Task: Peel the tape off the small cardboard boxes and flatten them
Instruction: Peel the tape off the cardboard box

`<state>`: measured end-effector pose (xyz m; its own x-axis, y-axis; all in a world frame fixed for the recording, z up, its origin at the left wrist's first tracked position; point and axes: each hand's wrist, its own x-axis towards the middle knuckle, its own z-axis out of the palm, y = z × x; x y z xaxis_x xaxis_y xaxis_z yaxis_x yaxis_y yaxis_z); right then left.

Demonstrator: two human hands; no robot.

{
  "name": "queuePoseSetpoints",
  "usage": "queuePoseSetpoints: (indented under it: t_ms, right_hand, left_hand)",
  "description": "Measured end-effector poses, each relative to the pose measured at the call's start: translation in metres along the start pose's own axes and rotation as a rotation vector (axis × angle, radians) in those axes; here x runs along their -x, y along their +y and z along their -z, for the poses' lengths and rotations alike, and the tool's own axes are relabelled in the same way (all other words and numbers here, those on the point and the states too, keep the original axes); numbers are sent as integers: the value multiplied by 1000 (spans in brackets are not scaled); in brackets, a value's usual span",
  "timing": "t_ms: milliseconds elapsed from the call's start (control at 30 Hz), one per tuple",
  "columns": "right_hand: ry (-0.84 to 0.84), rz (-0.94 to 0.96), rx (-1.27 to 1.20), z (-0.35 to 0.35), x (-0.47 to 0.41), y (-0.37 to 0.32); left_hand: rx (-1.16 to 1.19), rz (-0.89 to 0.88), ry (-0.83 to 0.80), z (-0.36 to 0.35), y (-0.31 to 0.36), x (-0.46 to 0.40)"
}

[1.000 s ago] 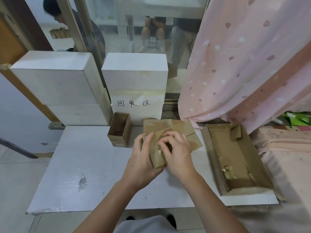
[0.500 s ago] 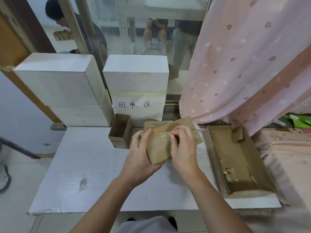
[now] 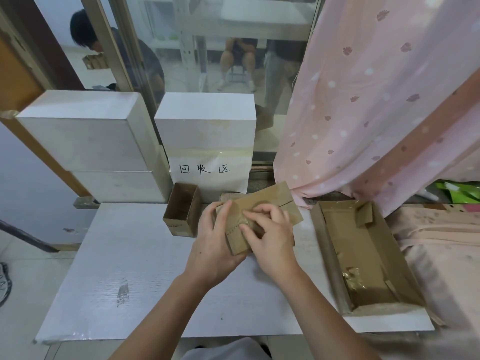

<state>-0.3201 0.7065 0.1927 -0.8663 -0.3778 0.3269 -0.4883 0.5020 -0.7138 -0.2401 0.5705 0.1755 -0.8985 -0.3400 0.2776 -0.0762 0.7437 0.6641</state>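
Observation:
I hold a small brown cardboard box (image 3: pixel 270 201) above the middle of the white table (image 3: pixel 124 281). My left hand (image 3: pixel 213 245) grips its left side and underside, thumb up along the box's left edge. My right hand (image 3: pixel 270 237) lies on top of the box with curled fingertips pinching a crinkled bit of clear tape (image 3: pixel 244 220) on the box's face. Under the held box lies more flat brown cardboard (image 3: pixel 228 196), mostly hidden. Another small open cardboard box (image 3: pixel 181 211) stands upright just left of my hands.
A large shallow cardboard tray (image 3: pixel 363 255) holding balled tape scraps (image 3: pixel 350 275) sits on the table's right end. White foam blocks (image 3: pixel 85 141) and a labelled white block (image 3: pixel 207 141) line the back edge. A pink curtain (image 3: pixel 376 100) hangs at right. People are behind the glass.
The box has been turned and tilted in my hands. My right fingers moved from the box's upper edge down to its face, now pinching the tape there. My left hand kept its grip.

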Motion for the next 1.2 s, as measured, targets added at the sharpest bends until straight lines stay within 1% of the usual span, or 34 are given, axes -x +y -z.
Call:
queuePoseSetpoints:
  t_ms: [100, 233, 267, 367, 433, 600, 733, 833, 900, 967, 1067, 1133, 1200]
  right_hand:
    - [32, -43, -32, 3, -4, -3]
    - [22, 3, 123, 5, -10, -13]
    - [32, -8, 104, 7, -12, -14]
    - [91, -104, -77, 19, -21, -10]
    - [119, -100, -99, 26, -28, -7]
    - [27, 59, -110, 20, -31, -8]
    - [12, 5, -162, 14, -31, -4]
    - [-14, 22, -181, 16, -35, -3]
    - [-25, -41, -226, 17, -37, -2]
    - [2, -107, -185, 14, -40, 2]
    - [15, -96, -17, 10, -40, 4]
    - [37, -70, 34, 9, -40, 4]
    - [97, -72, 71, 10, -41, 6]
  left_hand:
    - [7, -25, 17, -1, 3, -3]
    - [17, -57, 31, -3, 4, -9]
    - [20, -54, 28, -2, 3, -11]
    - [17, -42, 16, 1, 1, -15]
    - [21, -33, 4, 1, 0, -17]
    - [65, -24, 15, -3, -2, -27]
    - [32, -35, 7, -3, -6, -34]
    - [38, -28, 2, -1, -10, -37]
    - [33, -29, -2, 0, -12, -38]
    - [29, -33, 6, 1, -13, -40]
    - [7, -66, 6, 2, -12, -41]
    - [-11, -91, -4, 1, -10, -40]
    - [-15, -96, -8, 1, -7, -39]
